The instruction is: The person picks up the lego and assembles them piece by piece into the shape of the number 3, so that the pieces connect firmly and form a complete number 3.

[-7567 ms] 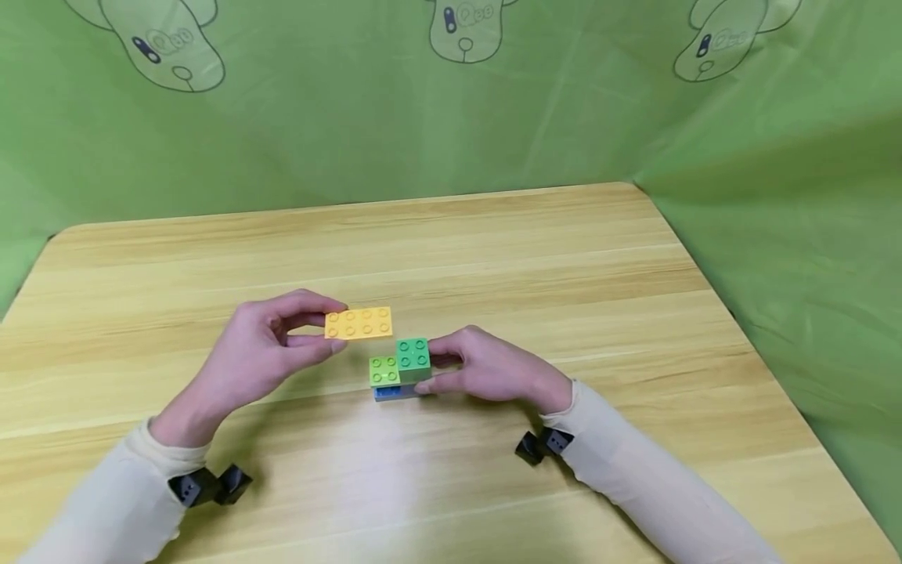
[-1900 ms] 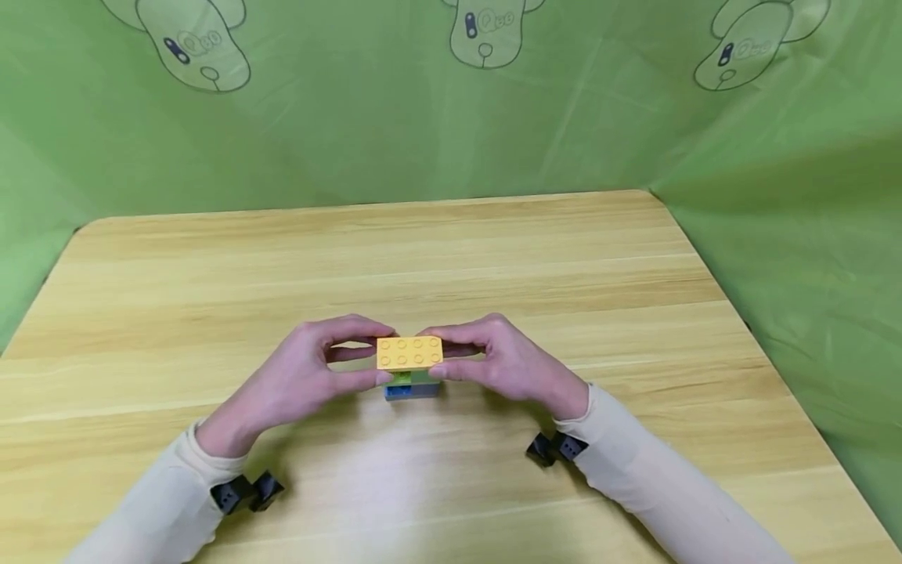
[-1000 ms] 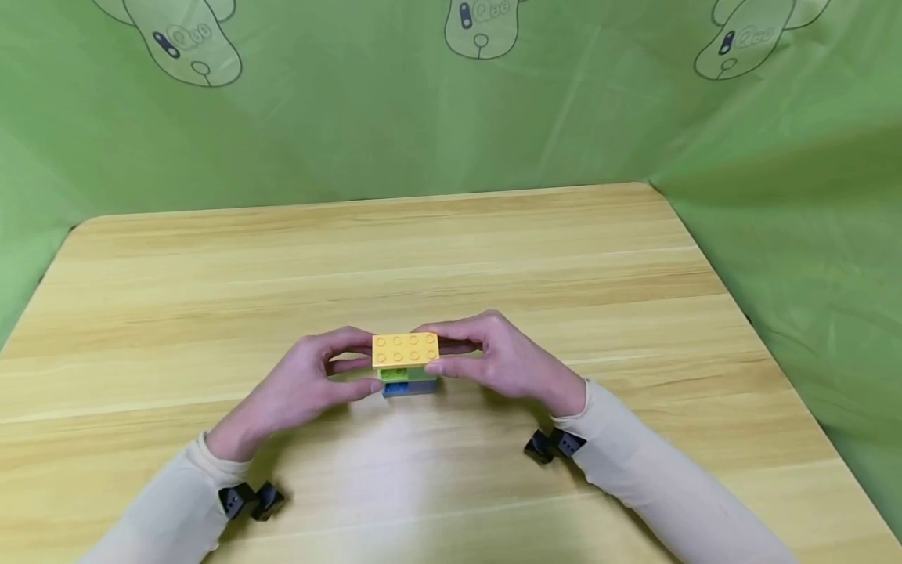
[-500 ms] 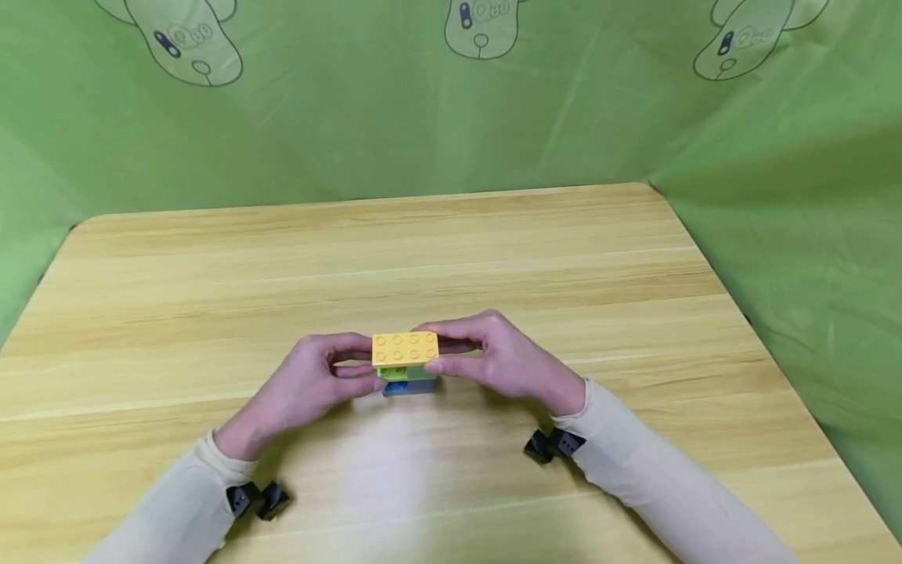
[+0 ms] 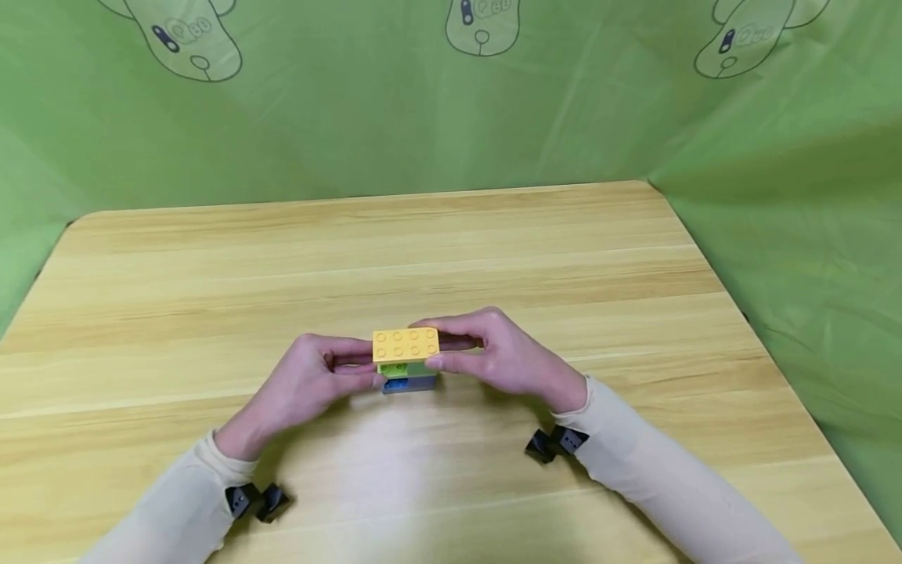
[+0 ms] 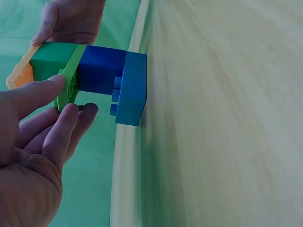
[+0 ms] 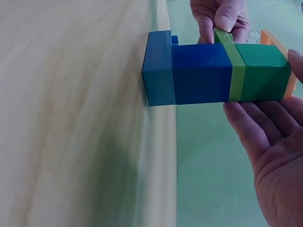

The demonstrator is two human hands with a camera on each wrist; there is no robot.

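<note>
A stack of toy building bricks stands on the wooden table between both hands. From the bottom it has a lighter blue brick (image 7: pixel 158 68), a dark blue brick (image 7: pixel 201 73), a thin light green brick (image 7: pixel 238 78), a green brick (image 7: pixel 265 73) and a thin yellow brick (image 5: pixel 405 345) on top. My left hand (image 5: pixel 303 384) pinches the studded free end of the light green brick from the left. With its thumb at the yellow brick's front right corner, my right hand (image 5: pixel 496 352) grips the upper part of the stack; its other fingers are partly hidden behind.
The wooden table (image 5: pixel 211 266) extends around the stack on every side. Green cloth (image 5: pixel 352 117) with printed dog-like faces hangs behind it and along the right. Small black devices (image 5: pixel 257 501) sit at both cuffs.
The yellow brick, earlier held apart in the left hand, now sits on top of the stack. My left hand has shifted from it down to the light green brick; the right hand is nearly still lately.
</note>
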